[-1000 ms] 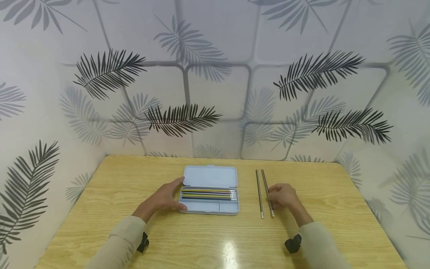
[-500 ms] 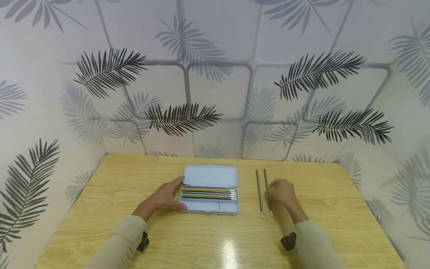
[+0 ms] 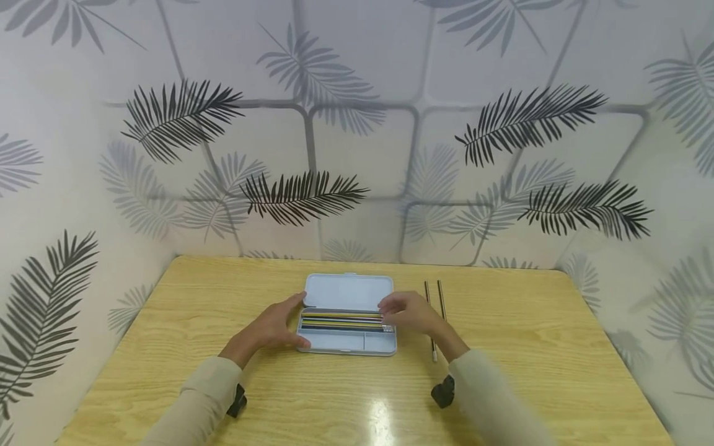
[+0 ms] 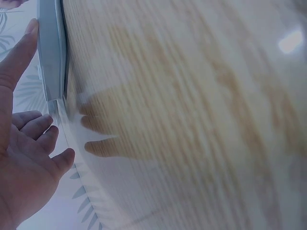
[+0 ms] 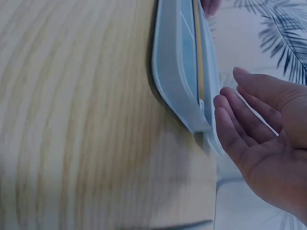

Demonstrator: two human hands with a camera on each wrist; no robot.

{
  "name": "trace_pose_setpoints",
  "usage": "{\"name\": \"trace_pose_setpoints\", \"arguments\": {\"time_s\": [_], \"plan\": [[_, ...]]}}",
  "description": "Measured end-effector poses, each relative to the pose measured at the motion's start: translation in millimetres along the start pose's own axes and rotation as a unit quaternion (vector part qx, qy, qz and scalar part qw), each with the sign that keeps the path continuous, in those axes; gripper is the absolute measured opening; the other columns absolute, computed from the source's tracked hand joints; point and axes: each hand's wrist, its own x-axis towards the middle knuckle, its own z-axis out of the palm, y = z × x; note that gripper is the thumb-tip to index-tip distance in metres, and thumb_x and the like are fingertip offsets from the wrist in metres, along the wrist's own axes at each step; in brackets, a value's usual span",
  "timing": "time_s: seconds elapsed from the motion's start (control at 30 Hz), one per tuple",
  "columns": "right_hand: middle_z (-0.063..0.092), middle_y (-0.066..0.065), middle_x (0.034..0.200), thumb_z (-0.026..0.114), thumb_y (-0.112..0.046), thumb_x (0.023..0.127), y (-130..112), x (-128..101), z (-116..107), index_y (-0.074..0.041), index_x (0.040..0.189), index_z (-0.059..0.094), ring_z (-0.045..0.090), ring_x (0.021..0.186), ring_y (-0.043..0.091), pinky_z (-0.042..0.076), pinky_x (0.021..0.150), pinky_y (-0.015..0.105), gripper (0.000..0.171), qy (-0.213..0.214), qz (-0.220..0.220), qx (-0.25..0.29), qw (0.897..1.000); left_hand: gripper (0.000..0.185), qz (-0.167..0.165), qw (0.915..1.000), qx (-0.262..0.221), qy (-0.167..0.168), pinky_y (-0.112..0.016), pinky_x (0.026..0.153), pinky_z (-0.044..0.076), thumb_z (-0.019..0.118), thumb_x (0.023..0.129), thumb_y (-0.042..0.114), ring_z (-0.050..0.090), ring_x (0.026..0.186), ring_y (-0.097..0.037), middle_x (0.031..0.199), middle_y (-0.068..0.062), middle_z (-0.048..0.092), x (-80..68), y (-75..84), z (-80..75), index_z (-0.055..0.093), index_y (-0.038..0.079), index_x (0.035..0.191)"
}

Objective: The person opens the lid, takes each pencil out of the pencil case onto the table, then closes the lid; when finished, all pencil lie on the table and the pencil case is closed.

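The left hand (image 3: 271,328) lies at nine o'clock of the pencil case (image 3: 347,314), its fingers spread and relaxed, the thumb reaching along the near left corner of the tray and the forefinger up at the left end of the hinge; the left wrist view shows the straight forefinger beside the case's pale blue edge (image 4: 50,52) with the other fingers loosely bent and holding nothing. The pencil case sits at the middle of the worktop (image 3: 167,347), opened flat, its lid lying toward twelve o'clock and its tray toward six o'clock. Several pencils (image 3: 340,321) lie side by side in the tray's long compartment, running from nine to three o'clock, with their white ends at three o'clock. The right hand (image 3: 409,313) hovers at three o'clock of the case, fingers extended and slightly parted over the right end of the pencils; in the right wrist view the fingers (image 5: 240,122) are straight, close to the case's corner (image 5: 184,96), and grip nothing. Whether the fingertips touch the pencils cannot be told. Just past the right hand, at three o'clock of it, two dark pencils (image 3: 440,294) lie on the worktop close together, pointing from twelve to six o'clock, partly hidden by the hand and wrist.
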Motion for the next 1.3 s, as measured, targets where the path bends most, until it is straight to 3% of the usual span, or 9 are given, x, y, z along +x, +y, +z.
{"name": "trace_pose_setpoints", "arguments": {"time_s": [0.17,0.47,0.7,1.3], "plan": [[0.07,0.018,0.105,0.072,-0.008,0.082,-4,9,17,0.001,0.107,0.067,0.067,0.093,0.021,0.057,0.082,0.028,0.027,-0.042,-0.006,-0.009,0.999,0.116,0.003,1.0,0.005,0.001,-0.049,0.118,0.026,0.086,0.061,0.046,0.026,0.144,-0.034,0.156,-0.013,0.027,-0.3,-1.7,0.0,0.023,0.011,0.151],[0.071,0.018,0.101,0.073,-0.005,0.08,-6,16,31,0.004,0.104,0.067,0.068,0.088,0.018,0.055,0.076,0.02,0.026,-0.064,-0.013,-0.005,0.998,0.115,0.0,1.0,0.001,0.002,-0.049,0.118,0.026,0.087,0.061,0.045,0.026,0.143,-0.035,0.156,-0.014,0.028,-0.8,-1.1,-0.2,0.024,0.01,0.151],[0.072,0.015,0.097,0.073,-0.003,0.08,-8,18,36,0.002,0.1,0.069,0.064,0.081,0.009,0.054,0.073,0.018,0.022,-0.059,0.001,-0.01,0.998,0.115,0.0,1.0,-0.005,0.0,-0.05,0.117,0.026,0.087,0.06,0.043,0.026,0.143,-0.035,0.155,-0.015,0.027,-1.0,0.8,-0.7,0.024,0.01,0.151],[0.071,0.01,0.091,0.071,0.003,0.078,-17,18,48,-0.001,0.095,0.07,0.059,0.078,0.01,0.05,0.065,0.018,0.018,-0.029,0.017,-0.035,0.999,0.115,0.014,0.9999,0.002,0.001,-0.05,0.117,0.027,0.087,0.061,0.045,0.027,0.143,-0.035,0.155,-0.016,0.029,-2.6,-0.7,-2.1,0.024,0.009,0.151]]}}
